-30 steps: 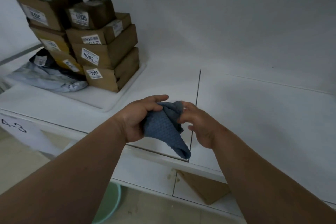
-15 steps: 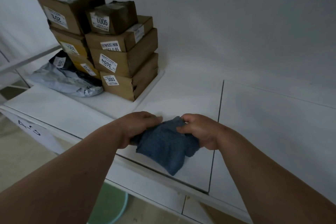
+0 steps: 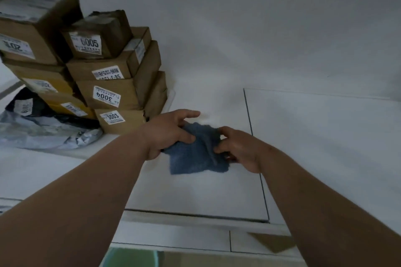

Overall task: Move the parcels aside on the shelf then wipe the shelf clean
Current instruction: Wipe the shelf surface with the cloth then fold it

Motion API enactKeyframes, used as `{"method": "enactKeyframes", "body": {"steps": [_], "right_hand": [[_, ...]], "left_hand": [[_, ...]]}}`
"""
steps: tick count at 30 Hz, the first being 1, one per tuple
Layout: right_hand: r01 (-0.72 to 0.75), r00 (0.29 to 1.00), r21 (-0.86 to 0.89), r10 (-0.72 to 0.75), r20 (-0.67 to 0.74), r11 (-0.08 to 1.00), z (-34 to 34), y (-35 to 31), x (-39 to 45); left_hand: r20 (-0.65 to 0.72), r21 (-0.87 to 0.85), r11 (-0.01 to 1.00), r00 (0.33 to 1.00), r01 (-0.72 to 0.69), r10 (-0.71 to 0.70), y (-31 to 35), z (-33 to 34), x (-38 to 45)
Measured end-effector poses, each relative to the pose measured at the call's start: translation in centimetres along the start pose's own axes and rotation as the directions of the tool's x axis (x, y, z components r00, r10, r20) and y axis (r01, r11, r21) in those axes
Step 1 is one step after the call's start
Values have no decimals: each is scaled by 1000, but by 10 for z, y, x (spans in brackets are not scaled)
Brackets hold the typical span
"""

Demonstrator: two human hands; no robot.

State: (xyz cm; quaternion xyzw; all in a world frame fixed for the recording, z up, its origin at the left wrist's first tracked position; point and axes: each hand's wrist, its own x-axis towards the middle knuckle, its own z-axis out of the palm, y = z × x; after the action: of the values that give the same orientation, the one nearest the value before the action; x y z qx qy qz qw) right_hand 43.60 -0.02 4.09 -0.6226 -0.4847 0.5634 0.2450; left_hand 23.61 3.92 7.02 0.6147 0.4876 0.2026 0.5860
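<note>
Head view: at the 6 o'clock edge both forearms reach in over the white shelf point(image 3: 195, 193). Near centre the blue cloth point(image 3: 195, 154) lies bunched on the shelf between the hands; the left hand point(image 3: 167, 134) pinches its left edge and the right hand point(image 3: 238, 149) pinches its right edge, each grip clamped on fabric. Farther off at 10 o'clock stand the stacked cardboard parcels point(image 3: 112, 93), with a grey mailer bag point(image 3: 43, 134) beside them.

The cardboard parcel stack point(image 3: 86, 67) and grey poly mailer point(image 3: 43, 134) run off the left edge. The blue cloth's point(image 3: 195, 154) side edges hide under both hands. Most label print is blurred. A green object point(image 3: 130, 258) is cropped below.
</note>
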Motion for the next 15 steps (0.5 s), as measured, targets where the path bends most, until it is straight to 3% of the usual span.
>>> {"method": "enactKeyframes", "body": {"steps": [6,10,15], "right_hand": [[175,974,125,-153,-166,977,37,-17,-18],[112,980,-72,-122,-155,991,54,-18,-28],[11,985,-238,-52,-167,971,72,-25,-35]], "left_hand": [[179,124,982,977,-143,119,16,-14,-3],[274,213,967,958,-143,81,12,-18,-11],[270,303,936,958,-179,96,6,-19,-19]]}}
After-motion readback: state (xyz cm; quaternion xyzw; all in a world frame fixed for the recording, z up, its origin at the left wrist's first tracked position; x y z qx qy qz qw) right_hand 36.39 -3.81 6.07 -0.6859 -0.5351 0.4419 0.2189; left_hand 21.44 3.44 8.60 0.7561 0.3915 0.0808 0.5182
